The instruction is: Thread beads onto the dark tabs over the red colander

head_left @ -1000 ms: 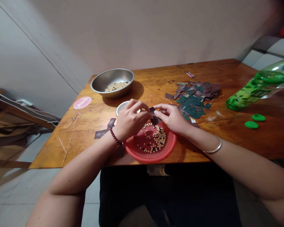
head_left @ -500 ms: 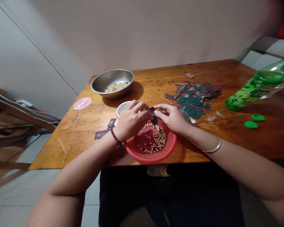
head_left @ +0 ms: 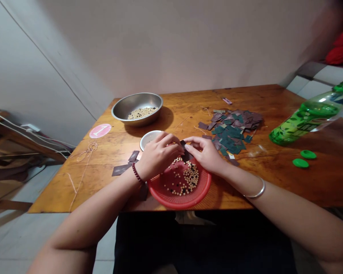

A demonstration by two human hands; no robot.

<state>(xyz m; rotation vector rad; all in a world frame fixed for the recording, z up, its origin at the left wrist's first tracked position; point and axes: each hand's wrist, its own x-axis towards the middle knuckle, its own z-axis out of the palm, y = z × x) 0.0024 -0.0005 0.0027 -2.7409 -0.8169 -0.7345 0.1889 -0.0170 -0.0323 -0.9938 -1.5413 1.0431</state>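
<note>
Both my hands meet over the far rim of a red mesh basket (head_left: pixel 162 192) that holds several pale and a few dark beads. My left hand (head_left: pixel 157 154), with a dark red bead bracelet at the wrist, and my right hand (head_left: pixel 207 152), with a silver bangle further up the arm, both pinch one small dark purple card (head_left: pixel 184 145) between their fingertips. A small white dish (head_left: pixel 148 137) sits just behind my left hand.
A steel bowl (head_left: pixel 125 108) with pale beads stands at the back left. A heap of green and purple cards (head_left: pixel 231 125) lies to the right. A green bottle (head_left: pixel 305 118) and two green caps (head_left: pixel 303 158) are far right. Loose cards (head_left: pixel 120 169), thread and a pink round tag (head_left: pixel 100 130) lie left.
The view has tilted so the table sits lower in the frame. Both hands stay pinched on the small card over the basket with hardly any movement.
</note>
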